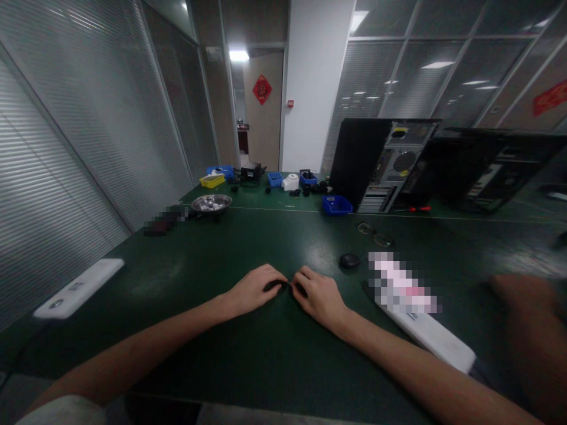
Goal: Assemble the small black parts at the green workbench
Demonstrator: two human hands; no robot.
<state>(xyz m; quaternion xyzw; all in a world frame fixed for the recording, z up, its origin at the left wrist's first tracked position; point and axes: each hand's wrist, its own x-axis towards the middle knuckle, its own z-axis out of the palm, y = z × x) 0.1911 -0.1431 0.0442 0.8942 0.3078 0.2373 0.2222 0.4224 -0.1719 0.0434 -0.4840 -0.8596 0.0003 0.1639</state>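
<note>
My left hand [256, 288] and my right hand [318, 295] rest on the dark green table [248, 348], fingertips meeting at the middle. Both hands have curled fingers pinched on a small dark object [287, 285] between them; I cannot make out what it is. A small black oval case [349, 261] lies just beyond my right hand. A white power strip [425, 330] lies to the right of my right forearm.
Another white strip [80, 288] lies at the left table edge. A metal bowl [211, 203], blue bins [336, 205], a yellow bin [211, 181], glasses [375, 234] and open computer cases [381, 164] sit farther back. Another person's blurred hand [527, 301] is at the right.
</note>
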